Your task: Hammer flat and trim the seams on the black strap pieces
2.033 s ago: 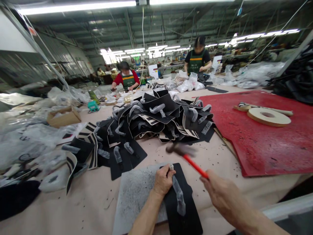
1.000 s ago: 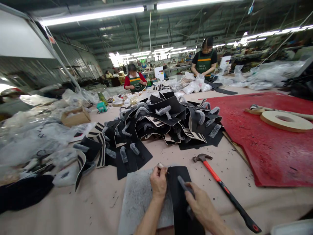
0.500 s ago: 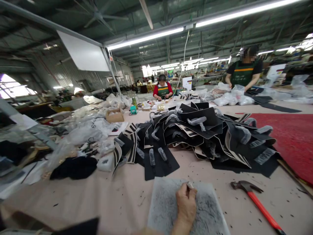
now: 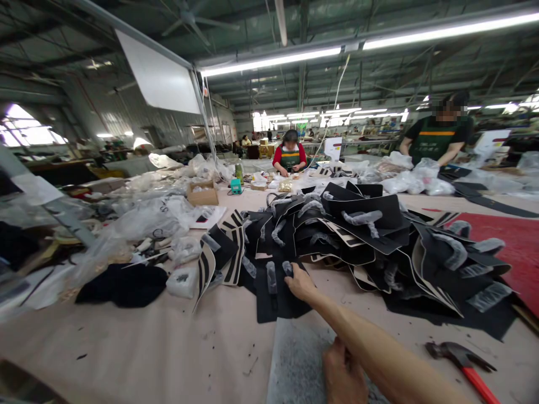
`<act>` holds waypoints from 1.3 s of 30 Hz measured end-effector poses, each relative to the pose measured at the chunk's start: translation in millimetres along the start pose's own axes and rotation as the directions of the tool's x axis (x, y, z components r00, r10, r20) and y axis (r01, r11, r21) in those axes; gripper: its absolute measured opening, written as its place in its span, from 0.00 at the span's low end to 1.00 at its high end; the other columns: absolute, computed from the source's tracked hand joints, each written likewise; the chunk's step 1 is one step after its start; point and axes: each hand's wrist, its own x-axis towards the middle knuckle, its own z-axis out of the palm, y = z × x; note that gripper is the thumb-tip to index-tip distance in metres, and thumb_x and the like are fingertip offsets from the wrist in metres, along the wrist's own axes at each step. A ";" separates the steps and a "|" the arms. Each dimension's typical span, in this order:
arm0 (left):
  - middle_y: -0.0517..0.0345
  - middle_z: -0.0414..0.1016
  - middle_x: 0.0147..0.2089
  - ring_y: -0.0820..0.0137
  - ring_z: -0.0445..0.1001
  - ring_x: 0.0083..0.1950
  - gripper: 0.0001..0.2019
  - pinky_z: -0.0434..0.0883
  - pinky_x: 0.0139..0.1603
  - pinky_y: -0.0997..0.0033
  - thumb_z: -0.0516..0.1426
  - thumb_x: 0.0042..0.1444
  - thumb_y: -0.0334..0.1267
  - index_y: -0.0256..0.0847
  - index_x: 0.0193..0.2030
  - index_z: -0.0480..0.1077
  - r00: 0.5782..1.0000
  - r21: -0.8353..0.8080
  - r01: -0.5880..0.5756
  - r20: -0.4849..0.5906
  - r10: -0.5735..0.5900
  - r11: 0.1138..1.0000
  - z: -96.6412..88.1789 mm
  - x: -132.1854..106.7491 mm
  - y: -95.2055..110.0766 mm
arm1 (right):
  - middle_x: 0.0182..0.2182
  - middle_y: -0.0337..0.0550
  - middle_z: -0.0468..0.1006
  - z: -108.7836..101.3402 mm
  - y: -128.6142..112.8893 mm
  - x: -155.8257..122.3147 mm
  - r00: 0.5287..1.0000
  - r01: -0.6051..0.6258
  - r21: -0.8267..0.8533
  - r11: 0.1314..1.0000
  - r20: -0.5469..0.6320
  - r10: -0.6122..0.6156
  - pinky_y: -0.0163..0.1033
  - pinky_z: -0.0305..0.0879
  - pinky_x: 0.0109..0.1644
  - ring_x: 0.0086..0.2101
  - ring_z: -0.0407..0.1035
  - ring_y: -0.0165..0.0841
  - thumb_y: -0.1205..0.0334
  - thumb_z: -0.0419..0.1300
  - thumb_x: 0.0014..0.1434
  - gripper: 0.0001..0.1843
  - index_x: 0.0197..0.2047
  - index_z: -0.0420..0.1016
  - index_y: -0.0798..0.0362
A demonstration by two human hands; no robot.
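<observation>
My right hand (image 4: 301, 281) reaches across from the lower right, its fingers closed at the plastic-wrapped tab of a flat black panel (image 4: 267, 311). A second wrapped tab (image 4: 272, 278) lies on that panel just to the left. Under my right forearm, my left hand (image 4: 343, 373) is curled closed over a grey, smudged board (image 4: 290, 359); what it holds is hidden. Behind is a heap of black panels (image 4: 357, 241) with wrapped handles and some black-and-cream striped faces.
A claw hammer (image 4: 461, 359) with a red handle lies at right. Plastic bags (image 4: 143, 221), a black cloth (image 4: 122, 285) and a cardboard box (image 4: 202, 194) are on the left. A red sheet (image 4: 484, 227) lies behind the heap; two co-workers are across the table.
My right hand has come into view and reached the black panel. My left hand has moved slightly down and right, and the small whitish thing in it no longer shows. The view has shifted left.
</observation>
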 end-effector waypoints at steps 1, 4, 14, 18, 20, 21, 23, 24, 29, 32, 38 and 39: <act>0.57 0.73 0.27 0.69 0.69 0.30 0.06 0.64 0.32 0.73 0.57 0.56 0.37 0.37 0.33 0.72 1.000 0.021 -0.016 0.006 0.015 1.000 -1.7 -0.3 1.2 | 0.49 0.50 0.76 -5.0 -0.4 2.6 1.000 0.013 -0.006 1.000 -0.004 -0.013 0.50 0.64 0.54 0.48 0.71 0.40 0.56 0.58 0.63 0.23 0.59 0.66 0.56; 0.60 0.70 0.25 0.71 0.67 0.28 0.05 0.61 0.30 0.74 0.55 0.57 0.33 0.37 0.32 0.70 0.999 0.109 -0.045 0.019 0.044 0.993 -6.7 -1.8 8.2 | 0.48 0.50 0.76 -39.2 4.6 1.5 0.997 0.059 -0.022 0.998 -0.052 -0.060 0.48 0.62 0.55 0.48 0.71 0.39 0.59 0.57 0.63 0.21 0.59 0.67 0.55; 0.56 0.76 0.28 0.66 0.75 0.30 0.12 0.70 0.34 0.72 0.58 0.56 0.46 0.39 0.33 0.72 0.987 0.025 -0.056 -0.151 0.059 0.998 -14.0 -3.1 13.2 | 0.35 0.42 0.78 -138.7 102.0 -177.2 0.964 0.001 0.233 0.972 -0.259 0.061 0.39 0.65 0.41 0.33 0.70 0.34 0.54 0.53 0.60 0.25 0.58 0.68 0.56; 0.51 0.80 0.33 0.63 0.78 0.35 0.16 0.73 0.38 0.69 0.59 0.55 0.51 0.38 0.36 0.74 0.959 0.040 -0.043 -0.278 0.053 0.998 -15.6 -2.8 10.2 | 0.28 0.39 0.75 -79.6 134.9 -254.9 0.915 -0.144 0.492 0.859 -0.264 0.305 0.38 0.65 0.35 0.29 0.69 0.34 0.49 0.52 0.60 0.29 0.59 0.66 0.58; 0.50 0.81 0.34 0.63 0.79 0.36 0.17 0.73 0.39 0.69 0.60 0.55 0.51 0.37 0.36 0.75 0.962 0.071 -0.062 -0.260 0.078 0.996 -15.2 -3.2 10.0 | 0.26 0.37 0.74 -49.5 142.8 -276.5 0.897 -0.187 0.584 0.790 -0.226 0.380 0.38 0.65 0.33 0.27 0.69 0.35 0.46 0.50 0.62 0.32 0.63 0.61 0.58; 0.50 0.81 0.33 0.64 0.78 0.35 0.17 0.73 0.39 0.69 0.60 0.55 0.51 0.37 0.36 0.75 0.966 0.085 -0.073 -0.242 0.092 0.994 -14.7 -3.7 10.5 | 0.24 0.36 0.73 -38.4 144.4 -283.7 0.895 -0.204 0.609 0.766 -0.201 0.399 0.38 0.64 0.32 0.26 0.69 0.34 0.46 0.49 0.63 0.34 0.66 0.57 0.57; 0.51 0.80 0.33 0.64 0.78 0.35 0.16 0.73 0.38 0.69 0.60 0.55 0.51 0.37 0.35 0.75 0.973 0.109 -0.093 -0.201 0.114 0.990 -13.2 -4.9 12.7 | 0.22 0.34 0.72 -26.1 144.7 -292.3 0.904 -0.221 0.622 0.751 -0.158 0.397 0.38 0.64 0.31 0.24 0.68 0.34 0.46 0.48 0.64 0.36 0.70 0.51 0.56; 0.52 0.80 0.33 0.65 0.78 0.35 0.16 0.73 0.38 0.69 0.60 0.55 0.50 0.37 0.35 0.75 0.977 0.116 -0.101 -0.175 0.121 0.988 -12.1 -5.3 14.5 | 0.21 0.33 0.72 -24.5 144.2 -294.5 0.914 -0.221 0.618 0.755 -0.140 0.382 0.38 0.63 0.31 0.23 0.68 0.34 0.46 0.47 0.65 0.36 0.70 0.49 0.55; 0.53 0.80 0.32 0.66 0.78 0.35 0.13 0.73 0.38 0.70 0.60 0.56 0.46 0.36 0.36 0.74 0.993 0.090 -0.120 0.003 0.120 0.989 1.9 -1.5 28.1 | 0.22 0.36 0.74 -36.3 146.7 -294.8 0.942 -0.223 0.608 0.762 -0.066 0.329 0.38 0.65 0.31 0.23 0.71 0.35 0.47 0.46 0.65 0.32 0.67 0.57 0.54; 0.55 0.79 0.32 0.67 0.77 0.35 0.11 0.73 0.39 0.71 0.60 0.57 0.44 0.37 0.37 0.73 0.988 0.078 -0.109 0.117 0.099 0.991 16.8 4.2 33.4 | 0.26 0.40 0.77 -39.9 150.9 -293.0 0.932 -0.236 0.583 0.778 -0.090 0.351 0.39 0.67 0.32 0.26 0.74 0.37 0.44 0.48 0.64 0.28 0.59 0.66 0.53; 0.57 0.78 0.32 0.69 0.77 0.35 0.09 0.72 0.38 0.73 0.60 0.56 0.42 0.38 0.35 0.72 0.967 0.072 -0.097 0.241 0.077 0.993 36.5 6.4 26.7 | 0.43 0.52 0.80 -37.1 156.5 -291.3 0.920 -0.169 0.512 0.842 -0.225 0.321 0.42 0.66 0.51 0.45 0.74 0.42 0.46 0.50 0.64 0.22 0.47 0.73 0.54; 0.57 0.78 0.32 0.68 0.77 0.35 0.09 0.72 0.39 0.73 0.60 0.56 0.43 0.38 0.35 0.72 0.966 0.078 -0.095 0.247 0.074 0.992 37.1 5.6 24.9 | 0.43 0.52 0.79 -36.9 157.1 -291.1 0.921 -0.166 0.517 0.840 -0.224 0.320 0.41 0.66 0.51 0.45 0.74 0.41 0.46 0.50 0.64 0.22 0.47 0.73 0.54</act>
